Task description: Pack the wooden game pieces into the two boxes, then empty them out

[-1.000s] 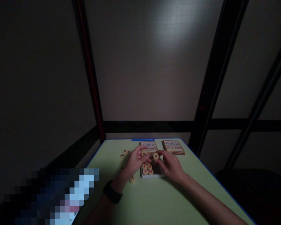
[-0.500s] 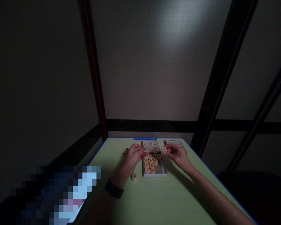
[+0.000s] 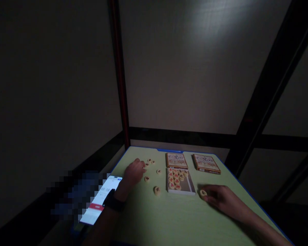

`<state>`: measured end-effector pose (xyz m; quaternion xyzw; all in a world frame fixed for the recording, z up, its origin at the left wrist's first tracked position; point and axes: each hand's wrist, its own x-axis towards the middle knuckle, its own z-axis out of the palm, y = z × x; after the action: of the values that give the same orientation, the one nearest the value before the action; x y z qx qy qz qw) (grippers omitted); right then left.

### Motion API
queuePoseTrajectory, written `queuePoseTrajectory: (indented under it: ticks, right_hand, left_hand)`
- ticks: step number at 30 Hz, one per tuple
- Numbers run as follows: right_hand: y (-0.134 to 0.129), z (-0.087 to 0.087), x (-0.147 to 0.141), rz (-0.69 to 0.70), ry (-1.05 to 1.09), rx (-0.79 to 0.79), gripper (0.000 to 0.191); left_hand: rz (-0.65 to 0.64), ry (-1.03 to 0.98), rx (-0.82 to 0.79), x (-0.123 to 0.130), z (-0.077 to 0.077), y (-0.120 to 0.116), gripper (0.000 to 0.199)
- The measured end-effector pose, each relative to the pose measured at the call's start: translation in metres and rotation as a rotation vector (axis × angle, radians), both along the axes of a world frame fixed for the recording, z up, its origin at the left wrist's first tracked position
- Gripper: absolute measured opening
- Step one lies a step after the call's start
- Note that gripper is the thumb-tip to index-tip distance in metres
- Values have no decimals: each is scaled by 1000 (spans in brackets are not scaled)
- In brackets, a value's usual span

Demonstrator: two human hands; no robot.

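Cream disc (image 3: 203, 193) pinched in my right hand (image 3: 222, 199), four o'clock from tray (image 3: 181, 193), left hand (image 3: 135, 171) curled, nine o'clock (its hold I can't tell)

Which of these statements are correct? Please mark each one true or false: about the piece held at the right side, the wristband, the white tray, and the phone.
1. The right hand holds a round piece. True.
2. The dark wristband is on the right arm. False: it is on the same arm as the left hand.
3. The white tray holds red-marked pieces. True.
4. The phone has a dark screen. False: its screen is lit.
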<state>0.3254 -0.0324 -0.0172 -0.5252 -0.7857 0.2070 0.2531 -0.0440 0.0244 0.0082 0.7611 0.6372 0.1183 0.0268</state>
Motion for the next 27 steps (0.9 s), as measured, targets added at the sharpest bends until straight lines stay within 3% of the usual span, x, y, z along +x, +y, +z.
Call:
queuePoseTrajectory:
  ticks: [3,9,17,23,27]
  right_hand:
    - [-15,-8,-3,12,-19,-22,30]
    - [-29,-6,-17,51,-59,19,31]
    - [-38,-4,1,-4,143,47,23]
    - [-34,-16,-5,21,292,110,5]
    - [-31,-25,-6,11,343,22,23]
  left_hand:
    - [9,13,-33,3,-6,6,13]
    - [-51,-63,-63,8,-17,20,4]
    - [-91,-171,-28,3,-24,24,7]
    - [-95,-168,-32,2,-25,25,7]
    - [-85,-190,-33,1,-28,24,8]
